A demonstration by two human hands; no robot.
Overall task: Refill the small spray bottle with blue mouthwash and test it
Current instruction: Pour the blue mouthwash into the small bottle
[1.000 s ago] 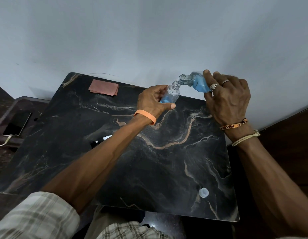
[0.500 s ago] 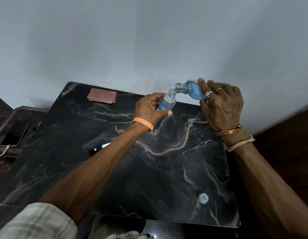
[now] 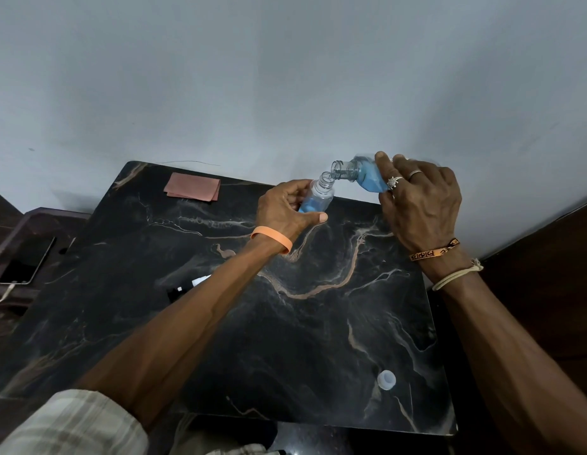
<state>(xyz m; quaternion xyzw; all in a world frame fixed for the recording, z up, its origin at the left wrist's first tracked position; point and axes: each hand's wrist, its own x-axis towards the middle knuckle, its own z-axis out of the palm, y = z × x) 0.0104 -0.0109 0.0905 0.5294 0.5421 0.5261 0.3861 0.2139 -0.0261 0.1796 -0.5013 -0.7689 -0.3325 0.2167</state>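
My left hand (image 3: 285,206) grips the small clear spray bottle (image 3: 318,198), capless, tilted slightly and holding blue liquid in its lower part. My right hand (image 3: 420,205) holds the bigger mouthwash bottle (image 3: 361,174) tipped almost flat, its open mouth just above the small bottle's neck. Blue mouthwash fills the lower side of the big bottle. A black and white spray head (image 3: 187,287) lies on the table, partly hidden behind my left forearm. Near the table's front right lies a round white cap (image 3: 386,379).
Both bottles are over the far edge of a black marble table (image 3: 302,323), close to a pale wall. A folded pink cloth (image 3: 192,187) lies at the far left corner. A phone (image 3: 28,261) on a cable rests on a lower surface to the left.
Both hands and bottles keep the same pouring pose over the table. The view has shifted a little, so everything sits slightly lower in the frame than a second ago.
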